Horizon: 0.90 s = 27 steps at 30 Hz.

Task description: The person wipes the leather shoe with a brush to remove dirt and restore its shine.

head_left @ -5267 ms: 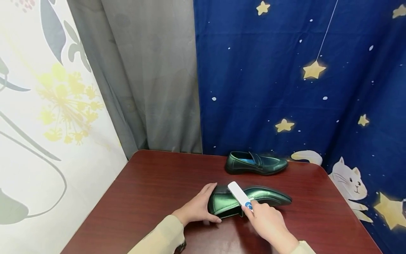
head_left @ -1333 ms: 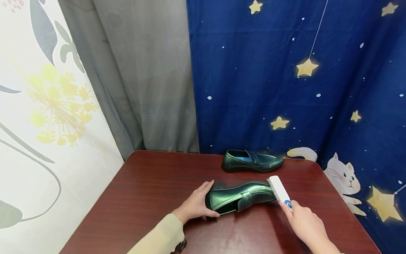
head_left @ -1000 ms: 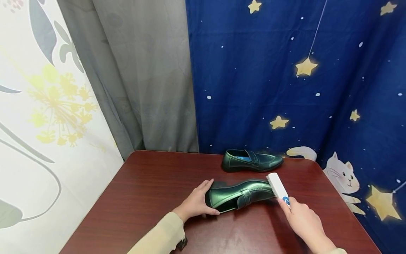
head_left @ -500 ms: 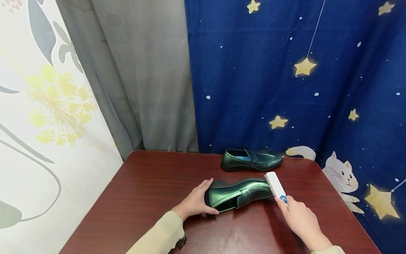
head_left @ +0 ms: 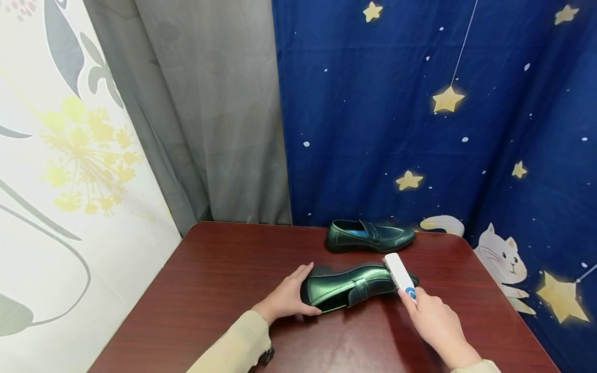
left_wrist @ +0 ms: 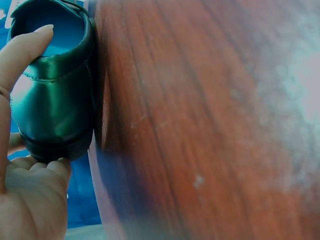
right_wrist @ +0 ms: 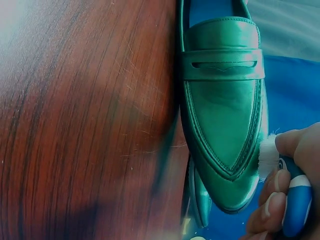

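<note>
A dark green loafer (head_left: 331, 288) lies tipped on its side, its opening facing the person and its toe pointing right. My left hand (head_left: 290, 296) grips it by the heel; in the left wrist view the thumb hooks over the collar (left_wrist: 75, 55) and the fingers pass under the heel. My right hand (head_left: 436, 318) holds a white brush (head_left: 397, 270) with a blue-marked handle. Its pale bristles (right_wrist: 268, 156) meet the side of the shoe near the toe. In the right wrist view the strap (right_wrist: 225, 65) across the loafer shows plainly.
A matching loafer (head_left: 370, 237) stands upright at the back edge of the reddish-brown table (head_left: 233, 259). Behind the table hang a grey curtain (head_left: 242, 114) and a blue star-patterned one (head_left: 364, 114).
From the shoe's middle, the brush went right to the toe, then came slightly back left along the toe. The shoe has rolled so its opening shows more. The left hand keeps its heel grip.
</note>
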Each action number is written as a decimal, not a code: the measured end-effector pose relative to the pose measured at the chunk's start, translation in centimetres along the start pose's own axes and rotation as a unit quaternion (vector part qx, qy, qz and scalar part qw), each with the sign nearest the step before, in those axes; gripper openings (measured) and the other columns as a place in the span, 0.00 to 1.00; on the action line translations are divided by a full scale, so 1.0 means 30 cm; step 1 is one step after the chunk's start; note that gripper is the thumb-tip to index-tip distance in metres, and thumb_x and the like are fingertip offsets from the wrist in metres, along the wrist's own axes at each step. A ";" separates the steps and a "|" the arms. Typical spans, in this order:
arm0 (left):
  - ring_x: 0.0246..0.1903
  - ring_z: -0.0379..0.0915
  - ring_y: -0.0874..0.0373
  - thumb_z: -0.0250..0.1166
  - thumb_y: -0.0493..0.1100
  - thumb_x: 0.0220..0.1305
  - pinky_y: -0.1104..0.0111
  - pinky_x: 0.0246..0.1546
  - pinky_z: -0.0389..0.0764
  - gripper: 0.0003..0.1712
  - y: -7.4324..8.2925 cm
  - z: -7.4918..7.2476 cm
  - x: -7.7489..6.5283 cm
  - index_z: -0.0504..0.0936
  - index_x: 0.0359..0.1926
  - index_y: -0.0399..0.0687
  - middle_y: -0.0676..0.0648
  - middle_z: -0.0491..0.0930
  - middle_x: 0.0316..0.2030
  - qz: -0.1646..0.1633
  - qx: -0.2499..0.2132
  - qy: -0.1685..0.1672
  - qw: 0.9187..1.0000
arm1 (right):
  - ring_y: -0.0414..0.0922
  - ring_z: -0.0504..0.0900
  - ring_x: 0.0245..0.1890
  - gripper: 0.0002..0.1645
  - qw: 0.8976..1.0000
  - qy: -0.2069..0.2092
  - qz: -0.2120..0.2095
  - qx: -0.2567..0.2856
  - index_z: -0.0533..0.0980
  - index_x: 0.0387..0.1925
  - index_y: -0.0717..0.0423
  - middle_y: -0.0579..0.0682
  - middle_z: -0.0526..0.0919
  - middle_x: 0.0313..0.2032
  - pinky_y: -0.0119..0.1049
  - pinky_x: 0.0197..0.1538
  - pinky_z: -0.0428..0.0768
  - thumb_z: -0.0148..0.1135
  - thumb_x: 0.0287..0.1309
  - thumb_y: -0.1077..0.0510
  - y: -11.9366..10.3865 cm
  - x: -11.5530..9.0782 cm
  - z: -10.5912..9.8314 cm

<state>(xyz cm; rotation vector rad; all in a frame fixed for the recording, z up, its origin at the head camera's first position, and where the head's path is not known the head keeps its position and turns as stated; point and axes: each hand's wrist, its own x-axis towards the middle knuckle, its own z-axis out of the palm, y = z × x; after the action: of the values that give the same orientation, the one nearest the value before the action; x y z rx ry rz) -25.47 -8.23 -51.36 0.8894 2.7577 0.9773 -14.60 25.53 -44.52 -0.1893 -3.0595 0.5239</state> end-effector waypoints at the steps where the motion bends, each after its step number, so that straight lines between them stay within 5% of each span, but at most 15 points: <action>1: 0.64 0.50 0.49 0.71 0.71 0.32 0.56 0.55 0.64 0.66 0.000 0.000 -0.001 0.40 0.69 0.72 0.44 0.47 0.69 0.000 0.001 0.000 1.000 | 0.47 0.70 0.17 0.46 1.000 0.001 0.000 0.000 0.70 0.38 0.63 0.54 0.75 0.22 0.44 0.18 0.65 0.34 0.55 0.24 -0.002 0.000 0.002; 7: 0.64 0.49 0.49 0.71 0.70 0.33 0.55 0.55 0.64 0.65 -0.003 -0.003 -0.003 0.40 0.69 0.72 0.45 0.46 0.69 -0.001 -0.005 -0.005 1.000 | 0.48 0.73 0.19 0.38 1.000 0.011 -0.004 -0.002 0.71 0.40 0.63 0.56 0.77 0.25 0.45 0.18 0.66 0.42 0.60 0.31 -0.022 0.002 0.011; 27: 0.65 0.46 0.53 0.69 0.72 0.33 0.55 0.56 0.63 0.65 -0.008 0.004 -0.002 0.38 0.69 0.75 0.46 0.45 0.69 -0.004 -0.005 -0.005 1.000 | 0.46 0.68 0.16 0.36 1.000 -0.008 -0.014 0.005 0.71 0.43 0.62 0.52 0.74 0.22 0.41 0.18 0.64 0.42 0.60 0.31 -0.105 0.015 0.036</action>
<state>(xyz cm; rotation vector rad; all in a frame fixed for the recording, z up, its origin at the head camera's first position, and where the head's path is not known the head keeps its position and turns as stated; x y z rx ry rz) -25.51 -8.32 -51.61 0.8795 2.7437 0.9817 -15.47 22.28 -44.47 -0.1420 -3.0690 0.5424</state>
